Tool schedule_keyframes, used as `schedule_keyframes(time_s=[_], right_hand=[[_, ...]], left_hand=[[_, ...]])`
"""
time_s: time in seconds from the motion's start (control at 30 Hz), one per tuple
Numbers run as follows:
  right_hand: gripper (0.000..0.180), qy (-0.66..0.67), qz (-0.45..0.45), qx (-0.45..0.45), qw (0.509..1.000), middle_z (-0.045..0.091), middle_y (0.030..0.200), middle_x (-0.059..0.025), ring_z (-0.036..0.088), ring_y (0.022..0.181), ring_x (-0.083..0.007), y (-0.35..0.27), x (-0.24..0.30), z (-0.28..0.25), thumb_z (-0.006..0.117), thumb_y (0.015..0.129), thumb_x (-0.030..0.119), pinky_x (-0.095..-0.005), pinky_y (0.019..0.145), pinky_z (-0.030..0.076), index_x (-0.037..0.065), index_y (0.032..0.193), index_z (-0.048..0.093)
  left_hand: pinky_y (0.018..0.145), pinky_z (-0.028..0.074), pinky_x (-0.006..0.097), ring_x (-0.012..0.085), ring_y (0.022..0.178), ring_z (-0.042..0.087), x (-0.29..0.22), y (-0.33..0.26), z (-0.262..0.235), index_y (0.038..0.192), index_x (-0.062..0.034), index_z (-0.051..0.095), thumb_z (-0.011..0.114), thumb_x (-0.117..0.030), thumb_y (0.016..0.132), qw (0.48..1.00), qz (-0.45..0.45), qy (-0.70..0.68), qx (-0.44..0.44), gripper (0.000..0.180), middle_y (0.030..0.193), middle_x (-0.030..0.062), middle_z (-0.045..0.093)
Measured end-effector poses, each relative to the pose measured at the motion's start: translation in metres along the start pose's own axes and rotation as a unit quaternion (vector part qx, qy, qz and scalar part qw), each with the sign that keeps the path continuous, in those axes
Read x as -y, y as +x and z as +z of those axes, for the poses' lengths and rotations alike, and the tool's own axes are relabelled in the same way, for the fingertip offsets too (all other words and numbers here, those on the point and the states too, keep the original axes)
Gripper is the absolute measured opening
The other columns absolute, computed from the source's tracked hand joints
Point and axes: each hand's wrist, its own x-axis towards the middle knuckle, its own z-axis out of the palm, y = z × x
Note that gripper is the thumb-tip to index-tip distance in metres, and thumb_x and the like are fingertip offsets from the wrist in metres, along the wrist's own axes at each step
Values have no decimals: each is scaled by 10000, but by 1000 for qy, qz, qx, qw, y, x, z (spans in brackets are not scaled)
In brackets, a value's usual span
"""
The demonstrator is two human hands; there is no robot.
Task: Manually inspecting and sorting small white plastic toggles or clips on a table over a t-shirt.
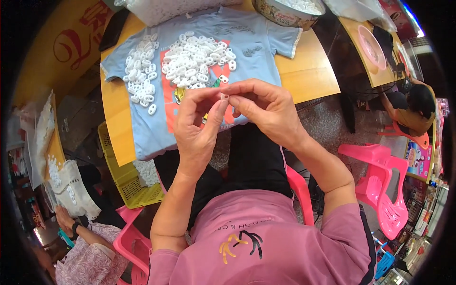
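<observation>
We see small pile (pixel 141 71) left, big pile (pixel 194 59) far middle, both on shirt (pixel 263 69); left hand (pixel 197 118) and right hand (pixel 267 111) pinch one white piece (pixel 225 96) between them, near middle. Looks mid-work; which pile's done, which left, we can't tell.

Bright glare whitens the table (pixel 316 71); edges bend toward the dark rim.

Yellow table (pixel 308 83): blue T-shirt (pixel 260 61) spread flat, 2 heaps white pieces (pixel 190 59) atop.
</observation>
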Motion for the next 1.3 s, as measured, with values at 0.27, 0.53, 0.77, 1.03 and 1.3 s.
schedule_keyframes(time_s=[0.27,0.53,0.77,1.03,1.3], right_hand=[[255,-17,8,-3,1000,634,965,-33,598,823,-78,3,7,-26,640,899,35,-212,708,496,4,1148,591],[104,-377,-113,-81,916,639,813,-24,562,677,-81,53,6,-84,682,860,87,-239,592,439,4,922,671],[92,-515,-158,-25,842,607,792,-76,573,649,-178,73,2,-102,687,833,84,-294,581,449,19,891,659],[142,-538,-194,17,820,582,837,-91,587,715,-256,73,-7,-91,671,831,65,-339,623,466,61,973,671],[133,-536,-188,28,823,585,882,-92,595,735,-247,67,-3,-94,628,823,25,-336,640,479,57,950,650]], left_hand=[[677,483,200,57,778,592,-4,10,13,1025,-19,609,633,-71,924,984,-135,-100,61,116,860,-3,626],[645,480,215,79,741,607,11,27,10,964,-29,589,647,-101,915,961,-200,-146,126,105,851,24,629],[652,485,222,87,746,608,21,30,0,980,-26,594,659,-73,900,951,-202,-174,159,114,858,29,632],[672,495,215,75,761,600,24,27,1,982,-16,593,654,-48,900,953,-174,-152,194,108,876,22,619],[676,500,209,68,765,599,25,28,0,978,-17,596,659,-52,897,954,-176,-145,195,109,878,16,612]])
